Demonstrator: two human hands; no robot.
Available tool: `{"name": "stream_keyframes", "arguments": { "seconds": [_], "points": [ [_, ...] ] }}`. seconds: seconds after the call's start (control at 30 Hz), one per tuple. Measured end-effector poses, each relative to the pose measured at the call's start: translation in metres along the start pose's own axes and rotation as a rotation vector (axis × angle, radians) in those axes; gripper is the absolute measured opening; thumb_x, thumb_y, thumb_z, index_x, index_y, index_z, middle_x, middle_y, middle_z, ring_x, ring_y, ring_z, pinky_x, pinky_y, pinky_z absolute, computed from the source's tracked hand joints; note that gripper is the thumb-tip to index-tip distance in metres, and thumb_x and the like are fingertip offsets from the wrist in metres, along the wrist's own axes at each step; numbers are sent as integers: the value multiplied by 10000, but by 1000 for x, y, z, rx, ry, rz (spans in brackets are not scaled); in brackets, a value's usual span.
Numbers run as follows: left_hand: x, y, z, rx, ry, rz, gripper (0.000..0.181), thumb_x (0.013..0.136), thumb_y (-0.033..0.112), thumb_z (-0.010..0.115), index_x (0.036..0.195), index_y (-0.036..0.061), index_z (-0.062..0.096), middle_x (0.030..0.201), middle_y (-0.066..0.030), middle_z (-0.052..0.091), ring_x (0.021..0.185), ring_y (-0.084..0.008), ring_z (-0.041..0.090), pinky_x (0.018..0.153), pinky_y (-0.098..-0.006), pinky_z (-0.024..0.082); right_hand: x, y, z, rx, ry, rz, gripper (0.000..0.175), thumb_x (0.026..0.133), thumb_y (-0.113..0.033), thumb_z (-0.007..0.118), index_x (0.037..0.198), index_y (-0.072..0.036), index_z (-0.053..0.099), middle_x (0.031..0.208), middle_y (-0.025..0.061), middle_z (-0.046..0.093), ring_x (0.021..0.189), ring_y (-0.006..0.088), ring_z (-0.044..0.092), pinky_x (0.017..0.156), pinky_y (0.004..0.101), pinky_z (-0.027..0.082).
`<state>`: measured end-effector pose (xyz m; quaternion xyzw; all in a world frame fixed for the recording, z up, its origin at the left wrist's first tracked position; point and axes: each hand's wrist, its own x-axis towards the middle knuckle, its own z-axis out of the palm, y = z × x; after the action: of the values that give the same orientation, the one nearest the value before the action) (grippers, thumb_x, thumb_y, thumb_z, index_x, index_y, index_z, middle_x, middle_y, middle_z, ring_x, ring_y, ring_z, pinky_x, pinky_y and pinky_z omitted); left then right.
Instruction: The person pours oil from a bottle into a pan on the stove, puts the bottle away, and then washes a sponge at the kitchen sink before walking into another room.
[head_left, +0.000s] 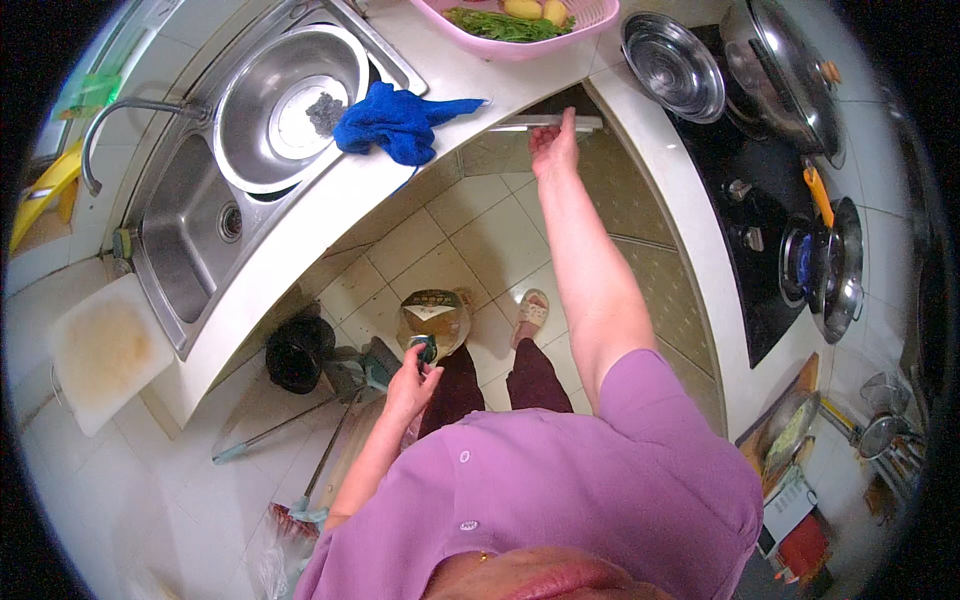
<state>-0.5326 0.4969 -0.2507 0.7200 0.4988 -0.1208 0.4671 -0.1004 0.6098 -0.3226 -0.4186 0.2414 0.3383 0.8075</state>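
Note:
My left hand (411, 386) grips the green cap of a large clear plastic oil bottle (441, 319) that holds yellowish liquid; the bottle hangs or stands low by my leg, which one I cannot tell. Stretched forward, my right hand (553, 150) is at the pale edge of a cabinet drawer or door (517, 124) under the corner of the white counter. Its palm is turned up and its fingers are partly curled, with nothing seen in them. A blue cloth (394, 124) lies at the counter's edge beside a steel basin (247, 120) with a steel-wool scrubber (326, 112) inside.
On the right, a wok (838, 270) sits over a lit blue flame on the black gas hob (720, 210). Behind are a steel bowl (673, 67) and a lidded pot (787, 67). A pink basket (510, 49) holds greens and potatoes. A black bin (300, 349) and long-handled cleaning tools stand lower left.

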Motion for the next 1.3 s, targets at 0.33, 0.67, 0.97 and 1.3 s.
{"name": "stream_keyframes", "arguments": {
  "seconds": [0.33, 0.67, 0.97, 1.3],
  "points": [
    [8, 23, 22, 204, -172, 87, 604, 786, 331, 646, 1259, 59, 388, 779, -141, 626, 744, -333, 616, 674, -421, 480, -68, 52, -36, 175, 202, -68, 384, 908, -419, 503, 728, -88, 427, 672, 73, 554, 608, 184, 569, 532, 278, 475],
    [32, 83, 66, 155, -391, 373, 541, 774, 275, 632, 1206, 20, 431, 828, -190, 628, 804, -363, 611, 716, -436, 479, -149, 67, -47, 57, -188, 325, 414, 947, -460, 368, 1050, -74, 476, 923, 86, 610, 815, 182, 590, 717, 303, 460],
    [87, 169, 109, 62, -416, 730, 430, 770, 277, 650, 1134, 101, 502, 888, -171, 630, 861, -368, 597, 734, -428, 485, -278, -87, -192, -734, -562, -119, 231, 916, -119, 502, 1119, -10, 482, 921, 78, 609, 808, 127, 592, 750, 251, 487],
    [141, 285, 116, 479, -539, 660, 336, 810, 371, 618, 1000, 93, 612, 924, -163, 633, 853, -311, 615, 750, -393, 477, -268, -159, -373, -951, -37, -131, 235, 905, -132, 517, 1112, -23, 507, 880, 100, 618, 755, 137, 596, 699, 255, 482]
  ]
}}
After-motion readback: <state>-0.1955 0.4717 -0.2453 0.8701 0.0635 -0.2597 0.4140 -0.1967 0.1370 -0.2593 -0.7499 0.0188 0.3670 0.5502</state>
